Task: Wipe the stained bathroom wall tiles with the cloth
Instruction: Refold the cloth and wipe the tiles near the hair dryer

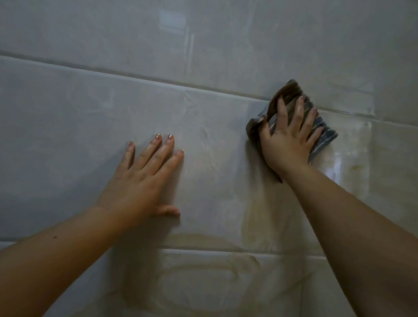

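We press the cloth (315, 118) flat under our right hand (290, 139), fingers spread, against the stained tiles (261, 217), while our left hand (144, 179) rests open below-left of it.

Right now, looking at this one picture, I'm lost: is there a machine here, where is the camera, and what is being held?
No machine here: these are a person's two bare hands, seen from a camera worn on their head, facing a wall. The left hand lies flat on the pale wall tiles, fingers spread, holding nothing. The right hand presses a folded striped cloth against the tiles at a grout line. Yellowish swirled stains show lower down.
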`<move>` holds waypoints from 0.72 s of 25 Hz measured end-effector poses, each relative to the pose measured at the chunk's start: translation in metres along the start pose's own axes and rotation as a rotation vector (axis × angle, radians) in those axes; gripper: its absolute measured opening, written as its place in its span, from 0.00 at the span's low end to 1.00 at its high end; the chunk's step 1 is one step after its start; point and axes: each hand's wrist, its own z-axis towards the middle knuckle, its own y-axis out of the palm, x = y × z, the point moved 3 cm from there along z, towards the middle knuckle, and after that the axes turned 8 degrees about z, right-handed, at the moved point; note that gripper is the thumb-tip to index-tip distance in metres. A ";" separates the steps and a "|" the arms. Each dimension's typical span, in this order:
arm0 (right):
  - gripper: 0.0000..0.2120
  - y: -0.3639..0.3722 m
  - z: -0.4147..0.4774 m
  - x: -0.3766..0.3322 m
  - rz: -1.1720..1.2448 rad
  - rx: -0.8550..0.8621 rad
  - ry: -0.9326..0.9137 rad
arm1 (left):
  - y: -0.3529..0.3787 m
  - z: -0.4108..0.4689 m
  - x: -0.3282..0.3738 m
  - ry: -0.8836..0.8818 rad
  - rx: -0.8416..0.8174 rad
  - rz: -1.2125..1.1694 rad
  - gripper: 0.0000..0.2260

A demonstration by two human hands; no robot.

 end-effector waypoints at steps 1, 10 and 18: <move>0.30 0.001 0.002 0.004 -0.005 0.010 -0.002 | 0.002 -0.001 0.000 0.003 0.001 0.006 0.52; 0.35 0.025 -0.095 0.040 -0.057 0.066 0.007 | -0.001 -0.004 0.000 0.035 0.005 -0.033 0.50; 0.32 0.002 -0.029 0.021 -0.030 -0.023 0.006 | -0.017 -0.019 -0.019 0.062 0.056 -0.039 0.45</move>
